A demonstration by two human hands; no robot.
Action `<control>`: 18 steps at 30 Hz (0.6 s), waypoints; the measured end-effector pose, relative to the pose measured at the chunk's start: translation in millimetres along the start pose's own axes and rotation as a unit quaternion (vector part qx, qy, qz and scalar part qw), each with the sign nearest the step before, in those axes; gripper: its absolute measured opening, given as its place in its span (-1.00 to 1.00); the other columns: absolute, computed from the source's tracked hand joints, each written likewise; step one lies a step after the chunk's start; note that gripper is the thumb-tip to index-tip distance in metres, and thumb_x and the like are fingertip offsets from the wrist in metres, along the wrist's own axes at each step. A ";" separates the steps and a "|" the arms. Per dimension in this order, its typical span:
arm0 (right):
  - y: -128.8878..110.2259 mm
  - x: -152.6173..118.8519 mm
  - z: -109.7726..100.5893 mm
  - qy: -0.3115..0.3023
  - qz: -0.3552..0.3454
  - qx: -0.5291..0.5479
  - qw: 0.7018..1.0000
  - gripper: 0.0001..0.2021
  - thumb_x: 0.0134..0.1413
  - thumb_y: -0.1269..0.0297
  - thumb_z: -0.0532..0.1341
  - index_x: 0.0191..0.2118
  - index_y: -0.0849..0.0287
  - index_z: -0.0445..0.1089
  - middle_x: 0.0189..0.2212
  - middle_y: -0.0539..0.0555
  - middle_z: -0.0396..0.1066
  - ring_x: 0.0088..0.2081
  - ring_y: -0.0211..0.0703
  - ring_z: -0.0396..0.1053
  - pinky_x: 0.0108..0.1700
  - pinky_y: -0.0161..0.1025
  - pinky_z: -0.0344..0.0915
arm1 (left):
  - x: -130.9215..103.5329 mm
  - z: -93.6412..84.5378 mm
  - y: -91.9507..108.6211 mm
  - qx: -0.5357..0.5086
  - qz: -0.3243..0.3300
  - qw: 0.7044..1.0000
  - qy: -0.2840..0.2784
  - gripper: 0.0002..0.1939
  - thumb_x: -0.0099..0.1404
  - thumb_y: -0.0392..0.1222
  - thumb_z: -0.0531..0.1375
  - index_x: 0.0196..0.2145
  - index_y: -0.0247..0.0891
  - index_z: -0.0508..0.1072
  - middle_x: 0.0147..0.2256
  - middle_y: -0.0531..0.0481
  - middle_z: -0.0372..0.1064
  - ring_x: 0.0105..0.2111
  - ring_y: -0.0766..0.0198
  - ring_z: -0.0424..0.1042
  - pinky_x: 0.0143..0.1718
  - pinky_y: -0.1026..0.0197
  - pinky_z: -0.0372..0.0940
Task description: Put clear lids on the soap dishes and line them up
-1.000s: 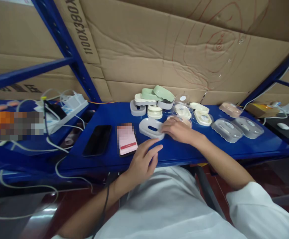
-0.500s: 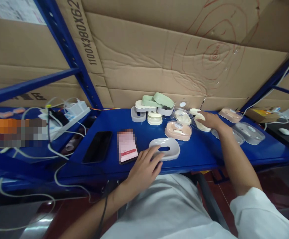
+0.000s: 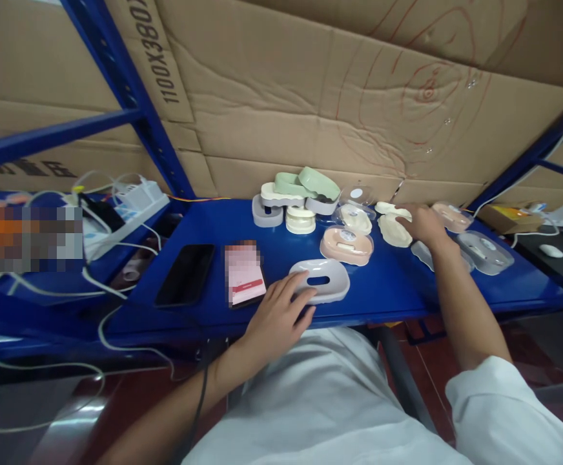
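My left hand (image 3: pixel 279 316) lies with its fingers stretched out and apart. The fingertips rest on the near left rim of a light grey oval dish (image 3: pixel 337 290) with a slot in its floor. Farther right, my right hand (image 3: pixel 425 227) is at the right edge of a cream wavy-edged piece (image 3: pixel 392 231). Its fingers are bent downward and partly hidden, so I cannot tell whether they grip anything. Between my hands sits a peach dish (image 3: pixel 347 247) under a clear cover. Behind it is a cream dish (image 3: pixel 354 219) with clear plastic around it.
A pile of green dishes (image 3: pixel 305 183) and grey and cream ones stands at the back. Two phones, one black (image 3: pixel 185 274) and one with a lit screen (image 3: pixel 246 278), lie on the left. Clear covers (image 3: pixel 485 252) and another peach dish (image 3: pixel 453 217) are at the right.
My right hand has shifted right, off the middle of the cream piece to its right edge, and more of that piece shows. My left hand stays on the grey dish.
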State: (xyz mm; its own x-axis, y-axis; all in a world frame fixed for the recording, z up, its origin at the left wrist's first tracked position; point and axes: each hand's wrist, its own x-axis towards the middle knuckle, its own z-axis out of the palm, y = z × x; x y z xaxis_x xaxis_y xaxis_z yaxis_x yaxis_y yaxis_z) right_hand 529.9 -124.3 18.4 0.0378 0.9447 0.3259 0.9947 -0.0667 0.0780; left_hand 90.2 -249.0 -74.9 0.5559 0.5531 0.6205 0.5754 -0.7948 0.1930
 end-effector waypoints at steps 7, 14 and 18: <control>-39.3 -32.7 15.3 -0.031 0.009 -0.090 0.995 -0.57 0.43 0.09 0.07 -0.06 0.28 0.60 -0.05 0.42 0.60 0.03 0.31 0.52 0.10 0.15 0.31 | 0.7 -1.1 1.0 -0.007 0.003 1.000 -0.001 -0.74 0.52 -0.26 0.19 0.11 -0.23 0.50 0.27 -0.29 0.38 0.25 -0.12 0.41 0.19 -0.17 0.41; -48.3 -45.5 -1.0 -0.007 0.031 -0.060 0.998 -0.56 0.43 0.08 0.05 -0.09 0.26 0.61 -0.08 0.42 0.62 0.04 0.35 0.53 0.11 0.17 0.30 | 0.5 -2.2 -1.0 -0.034 -0.005 0.999 0.009 -0.75 0.57 -0.25 0.15 0.13 -0.20 0.49 0.13 -0.18 0.52 0.21 -0.03 0.46 0.19 -0.12 0.42; -61.6 -91.5 -24.6 0.102 0.026 0.083 0.991 -0.56 0.45 -0.03 0.05 -0.08 0.13 0.59 -0.09 0.26 0.64 0.00 0.23 0.56 0.11 0.10 0.34 | -1.2 -3.1 -2.2 -0.100 -0.024 0.993 0.056 -0.71 0.57 -0.24 0.16 0.19 -0.16 0.43 0.10 -0.15 0.53 0.17 0.02 0.48 0.24 -0.12 0.41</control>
State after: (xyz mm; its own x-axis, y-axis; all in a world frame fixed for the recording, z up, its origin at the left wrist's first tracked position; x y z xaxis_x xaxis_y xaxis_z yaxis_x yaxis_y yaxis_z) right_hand 462.8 -214.5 6.9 0.0869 0.8553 0.5108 0.9945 -0.0448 -0.0943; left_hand 86.5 -248.7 -73.7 0.4538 0.5690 0.6858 0.4629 -0.8082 0.3642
